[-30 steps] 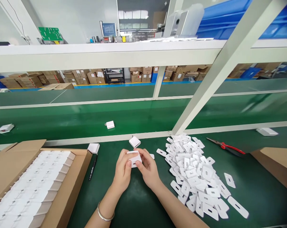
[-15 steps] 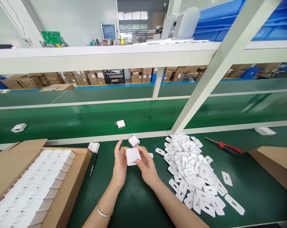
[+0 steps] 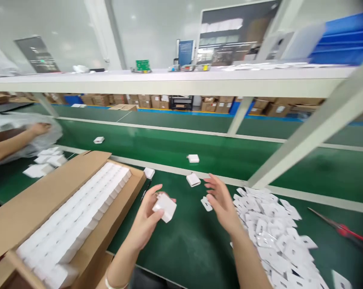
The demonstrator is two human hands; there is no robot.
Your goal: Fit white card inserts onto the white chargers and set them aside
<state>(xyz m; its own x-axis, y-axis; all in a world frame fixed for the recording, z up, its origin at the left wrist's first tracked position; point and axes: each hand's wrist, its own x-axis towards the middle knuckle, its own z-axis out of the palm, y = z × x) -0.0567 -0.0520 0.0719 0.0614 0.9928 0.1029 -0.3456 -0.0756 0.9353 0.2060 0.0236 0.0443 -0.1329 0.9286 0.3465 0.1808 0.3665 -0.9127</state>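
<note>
My left hand (image 3: 145,218) is closed around a small white charger cube (image 3: 165,206), held just above the green mat near the open cardboard box (image 3: 49,192). That box holds rows of the same white cubes (image 3: 79,214). My right hand (image 3: 220,200) hovers open and empty, fingers spread, beside a heap of flat white slotted cards (image 3: 271,228). One loose card (image 3: 205,203) lies right by its fingers. Another white cube (image 3: 193,179) rests on the mat just beyond both hands.
On the green conveyor belt (image 3: 169,144) lie two white cubes (image 3: 193,158) (image 3: 98,140). Red-handled pliers (image 3: 346,230) lie at the right. A black pen (image 3: 145,192) sits by the box corner. Another person's arm (image 3: 15,138) reaches over plastic wrap at far left.
The view has swung left. My right hand let go of the cube and opened, moving right. My left hand now holds the cube alone, shifted toward the box. The belt's cubes travelled right.
</note>
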